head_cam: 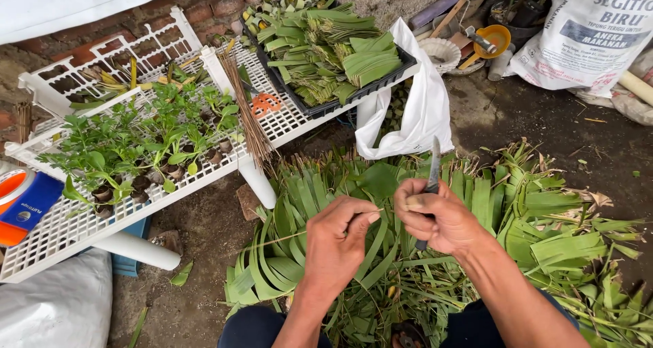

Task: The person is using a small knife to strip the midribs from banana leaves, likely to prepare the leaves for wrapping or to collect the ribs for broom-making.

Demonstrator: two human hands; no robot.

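Right hand (442, 220) is gripping a knife (431, 178); left hand (338, 242) is pinching a thin leaf rib (286, 237). Rib is looking light, stiff, likely brittle; best pinched near its end, over the leaf pile (517, 205)

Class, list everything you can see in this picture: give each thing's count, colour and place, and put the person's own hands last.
Leaf pile: one heap, green, on the ground.
Tray of folded leaves: one, black, on the rack.
Rack: one, white, left.
Seedlings: many, green, on the rack.
Stick bundle: one, brown, on the rack.
Plastic bag: one, white, centre.
Sack: one, white, top right.
Thin stick: one, tan, pinched by the left hand.
Knife: one, grey, in the right hand.
Left hand.
Right hand.
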